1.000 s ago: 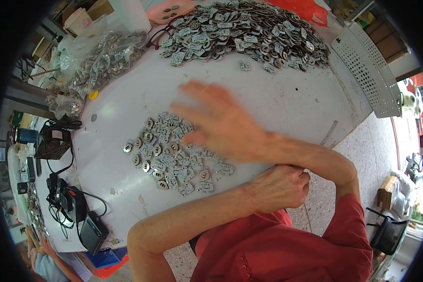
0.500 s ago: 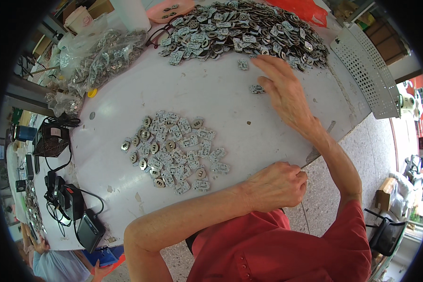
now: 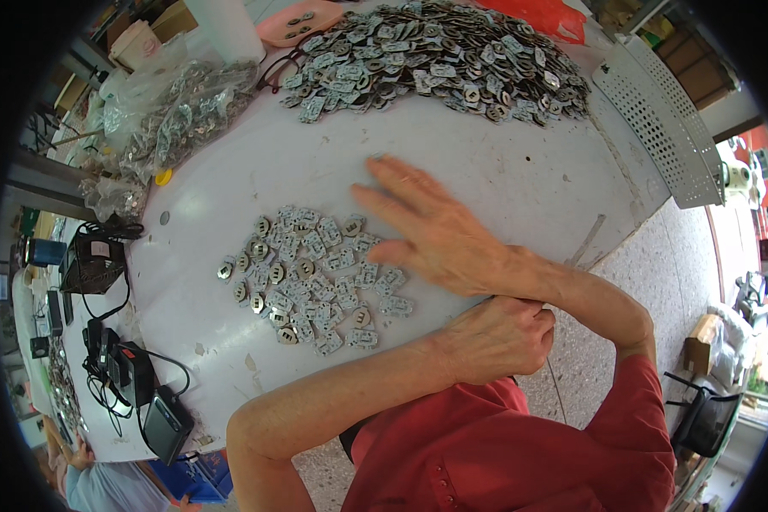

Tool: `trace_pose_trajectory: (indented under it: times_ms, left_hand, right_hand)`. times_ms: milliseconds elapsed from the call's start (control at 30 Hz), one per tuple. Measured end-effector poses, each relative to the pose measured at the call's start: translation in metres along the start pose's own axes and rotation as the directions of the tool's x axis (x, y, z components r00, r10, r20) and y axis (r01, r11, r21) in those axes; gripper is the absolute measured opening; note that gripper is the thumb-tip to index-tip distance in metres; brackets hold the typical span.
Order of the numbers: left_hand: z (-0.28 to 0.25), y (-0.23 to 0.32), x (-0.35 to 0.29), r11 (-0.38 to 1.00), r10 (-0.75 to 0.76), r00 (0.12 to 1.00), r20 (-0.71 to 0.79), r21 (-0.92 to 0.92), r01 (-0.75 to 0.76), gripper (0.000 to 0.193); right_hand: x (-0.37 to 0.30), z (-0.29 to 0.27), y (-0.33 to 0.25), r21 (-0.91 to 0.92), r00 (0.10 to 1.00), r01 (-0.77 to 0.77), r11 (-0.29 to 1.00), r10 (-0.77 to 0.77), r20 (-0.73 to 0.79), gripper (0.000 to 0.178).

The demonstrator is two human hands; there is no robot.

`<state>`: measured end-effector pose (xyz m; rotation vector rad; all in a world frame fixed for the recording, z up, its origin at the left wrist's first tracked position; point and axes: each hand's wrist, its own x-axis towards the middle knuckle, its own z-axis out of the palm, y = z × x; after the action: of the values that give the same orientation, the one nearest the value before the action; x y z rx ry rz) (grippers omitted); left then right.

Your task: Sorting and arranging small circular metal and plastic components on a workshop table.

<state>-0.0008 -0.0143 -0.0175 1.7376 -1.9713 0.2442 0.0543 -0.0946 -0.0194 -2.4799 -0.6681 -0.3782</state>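
Observation:
My right hand [image 3: 427, 226] lies over the white tabletop with fingers spread, slightly blurred. Its thumb is beside the right edge of a loose cluster of small circuit boards [image 3: 316, 290], some showing round metal discs. Whatever may be under the palm is hidden. Closed in a fist, my left hand [image 3: 503, 337] rests at the table's near edge, just below the right wrist; what it holds, if anything, cannot be seen. A large heap of similar small boards [image 3: 435, 64] covers the far part of the table.
A white perforated basket [image 3: 657, 119] stands at the right edge. Far left are plastic bags of metal parts [image 3: 175, 115], glasses [image 3: 282, 68] and a pink tray [image 3: 299, 21]. Black power adapters with cables [image 3: 132, 375] line the left side. Another person's sleeve [image 3: 115, 486] shows at lower left.
My right hand has swept from the large heap left and nearer, to the cluster. Two loose boards near that heap no longer show there. My left fist has stayed in place.

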Motion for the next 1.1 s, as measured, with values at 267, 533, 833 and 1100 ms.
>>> trace_pose_trajectory:
  times_ms: [267,533,833,1100]
  left_hand:
    - [-0.002,0.002,0.002,0.999,-0.026,0.998,0.049,-0.045,0.028,0.021]
    - [-0.004,-0.001,0.001,0.997,-0.007,0.994,0.113,-0.080,0.016,0.019]
    - [-0.004,-0.001,0.001,0.996,-0.003,0.999,0.048,-0.090,0.008,0.021]
    - [-0.006,-0.002,0.001,0.997,-0.006,0.999,0.038,-0.081,0.009,0.022]
  right_hand:
    - [0.019,0.022,-0.021,0.248,0.967,0.217,0.944,-0.243,0.081,0.066]
    - [0.013,-0.047,0.078,-0.077,0.919,-0.099,0.992,0.062,-0.389,0.044]
    - [-0.001,-0.061,0.113,-0.179,0.878,-0.318,0.931,0.218,-0.426,0.025]
    - [0.003,-0.056,0.099,-0.277,0.902,-0.203,0.939,0.069,-0.425,0.017]
